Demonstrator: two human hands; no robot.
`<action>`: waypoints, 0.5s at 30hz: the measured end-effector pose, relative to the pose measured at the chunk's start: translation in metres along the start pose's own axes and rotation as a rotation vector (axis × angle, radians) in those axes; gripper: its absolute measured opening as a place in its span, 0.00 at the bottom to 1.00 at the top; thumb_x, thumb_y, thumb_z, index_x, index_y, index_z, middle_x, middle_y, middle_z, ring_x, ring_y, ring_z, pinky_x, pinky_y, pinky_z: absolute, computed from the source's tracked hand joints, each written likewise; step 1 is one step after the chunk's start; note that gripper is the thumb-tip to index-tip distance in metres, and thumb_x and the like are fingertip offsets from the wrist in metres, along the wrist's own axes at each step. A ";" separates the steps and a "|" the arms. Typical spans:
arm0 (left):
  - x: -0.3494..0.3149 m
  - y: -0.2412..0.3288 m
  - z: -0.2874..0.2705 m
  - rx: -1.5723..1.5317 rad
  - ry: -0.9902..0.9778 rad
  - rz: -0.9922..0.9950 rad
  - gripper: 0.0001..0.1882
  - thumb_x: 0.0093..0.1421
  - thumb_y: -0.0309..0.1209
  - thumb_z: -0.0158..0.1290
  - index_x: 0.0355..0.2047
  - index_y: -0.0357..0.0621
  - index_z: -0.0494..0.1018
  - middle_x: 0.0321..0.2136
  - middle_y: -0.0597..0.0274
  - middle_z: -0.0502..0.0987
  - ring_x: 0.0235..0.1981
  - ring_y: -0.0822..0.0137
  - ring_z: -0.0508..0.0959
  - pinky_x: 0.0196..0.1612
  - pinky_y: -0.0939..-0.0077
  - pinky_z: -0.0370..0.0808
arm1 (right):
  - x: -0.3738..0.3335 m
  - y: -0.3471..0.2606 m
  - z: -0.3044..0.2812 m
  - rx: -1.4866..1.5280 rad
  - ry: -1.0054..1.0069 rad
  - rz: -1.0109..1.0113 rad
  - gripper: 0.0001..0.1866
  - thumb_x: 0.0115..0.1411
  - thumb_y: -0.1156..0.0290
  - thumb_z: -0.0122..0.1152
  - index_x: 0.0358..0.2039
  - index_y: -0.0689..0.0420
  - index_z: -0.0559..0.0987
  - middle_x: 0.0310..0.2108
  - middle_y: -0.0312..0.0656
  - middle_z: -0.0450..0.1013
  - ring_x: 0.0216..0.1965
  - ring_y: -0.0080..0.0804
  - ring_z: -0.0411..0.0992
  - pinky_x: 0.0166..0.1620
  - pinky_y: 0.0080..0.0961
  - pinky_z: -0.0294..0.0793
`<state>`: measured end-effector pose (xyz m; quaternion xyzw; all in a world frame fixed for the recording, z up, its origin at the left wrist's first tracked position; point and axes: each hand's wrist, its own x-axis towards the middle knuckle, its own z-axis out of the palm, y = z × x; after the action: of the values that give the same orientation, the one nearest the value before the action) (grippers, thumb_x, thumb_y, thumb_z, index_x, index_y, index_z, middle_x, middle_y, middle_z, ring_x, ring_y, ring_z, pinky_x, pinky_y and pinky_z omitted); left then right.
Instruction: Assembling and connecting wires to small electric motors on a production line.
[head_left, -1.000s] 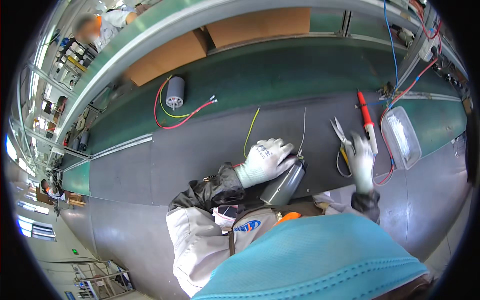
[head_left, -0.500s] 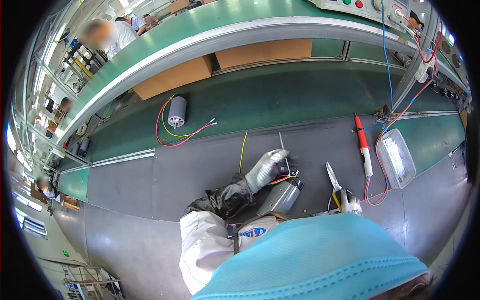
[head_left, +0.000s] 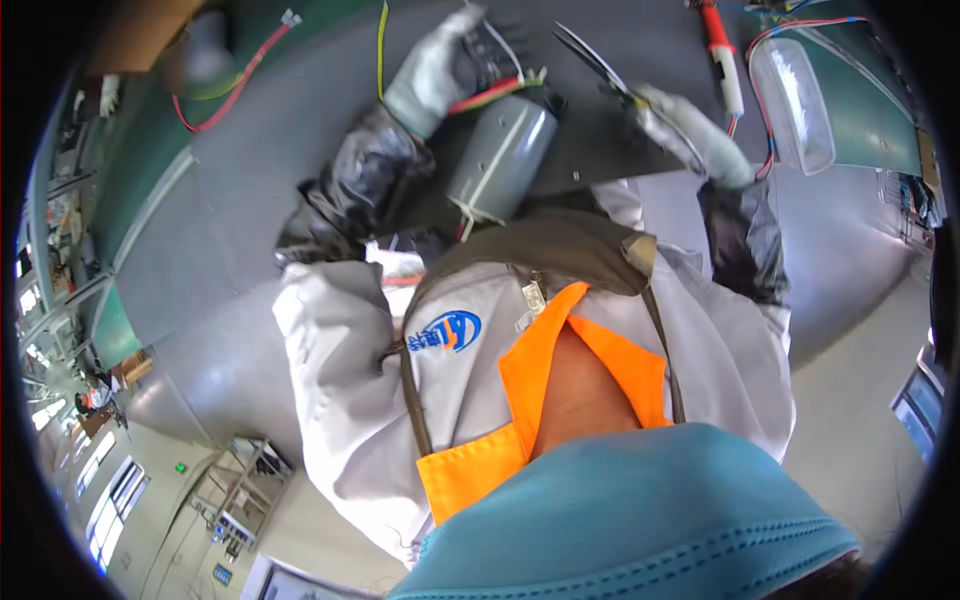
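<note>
Grey metal cylindrical motor point(head_left: 503, 160): lies on its side on the dark grey work mat point(head_left: 230, 215), between your two hands and near the edge closest to your body; its wired end points away from you and a little to the right.
Red and yellow insulated wires point(head_left: 490, 96): run from that end leftward to your left hand.
Thin pale wire point(head_left: 508, 50): stretches from the same end away from you, toward your left fingertips.
Left hand point(head_left: 425, 80): you wear a white glove with dark fingers here, reaching past the motor's left side; the fingers bend in among the wires, but blur hides how far they are closed, so I cannot tell whether they pinch any wire.
Right hand point(head_left: 690, 125): also white-gloved, right of the motor and apart from it; your fingers are wrapped around the handles of the silver-bladed metal scissors point(head_left: 590, 52).
Scissor blades: point away from you and to the left, clear of the wires; they look nearly together, though blurred.
Sleeves: shiny black oversleeves point(head_left: 370, 170) cover both your forearms.
Left of your hands: a slim yellow-green wire point(head_left: 382, 50) extends beyond your left wrist; farther off sits a blurred second grey motor point(head_left: 205, 55) near a curved red lead point(head_left: 240, 98).
Right of your hands: a red-and-white pen-shaped probe point(head_left: 722, 62) lies just beside a clear plastic tray point(head_left: 812, 155).
</note>
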<state>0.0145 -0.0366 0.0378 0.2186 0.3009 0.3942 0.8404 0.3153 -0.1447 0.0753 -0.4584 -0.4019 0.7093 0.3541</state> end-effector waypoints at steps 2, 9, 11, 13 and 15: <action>0.017 0.002 -0.014 -0.238 -0.116 -0.254 0.17 0.70 0.40 0.53 0.48 0.38 0.76 0.43 0.46 0.82 0.44 0.47 0.83 0.50 0.50 0.80 | 0.031 -0.006 -0.022 -0.800 -0.331 -0.136 0.19 0.77 0.62 0.49 0.58 0.63 0.72 0.38 0.37 0.73 0.38 0.24 0.74 0.46 0.21 0.77; 0.011 -0.005 -0.033 -0.050 -0.050 -0.133 0.25 0.73 0.48 0.48 0.53 0.36 0.74 0.46 0.46 0.81 0.47 0.49 0.82 0.54 0.48 0.79 | 0.044 -0.028 0.007 -1.308 -0.371 -0.226 0.38 0.68 0.41 0.57 0.63 0.61 0.69 0.38 0.47 0.76 0.34 0.35 0.74 0.42 0.32 0.76; 0.014 -0.011 -0.029 -0.011 -0.040 -0.142 0.25 0.73 0.48 0.48 0.53 0.36 0.74 0.46 0.46 0.81 0.47 0.49 0.82 0.54 0.50 0.79 | 0.043 -0.019 0.005 -1.437 -0.315 -0.393 0.38 0.65 0.40 0.60 0.62 0.59 0.72 0.44 0.54 0.79 0.44 0.52 0.80 0.48 0.41 0.77; 0.012 -0.013 -0.028 0.062 -0.024 -0.133 0.25 0.73 0.48 0.48 0.53 0.36 0.75 0.45 0.48 0.81 0.45 0.53 0.82 0.54 0.53 0.80 | 0.041 -0.020 0.012 -1.515 -0.298 -0.404 0.38 0.64 0.40 0.60 0.62 0.58 0.72 0.43 0.55 0.79 0.44 0.54 0.80 0.48 0.42 0.77; 0.011 -0.013 -0.034 0.030 -0.010 -0.156 0.25 0.73 0.48 0.48 0.53 0.37 0.75 0.44 0.49 0.82 0.44 0.54 0.83 0.51 0.55 0.81 | 0.039 -0.026 0.025 -1.588 -0.292 -0.419 0.38 0.63 0.40 0.61 0.61 0.58 0.73 0.42 0.56 0.79 0.43 0.56 0.79 0.48 0.44 0.77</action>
<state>0.0038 -0.0312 0.0019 0.2091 0.3184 0.3219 0.8667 0.2825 -0.1062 0.0907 -0.3909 -0.9012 0.1868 -0.0054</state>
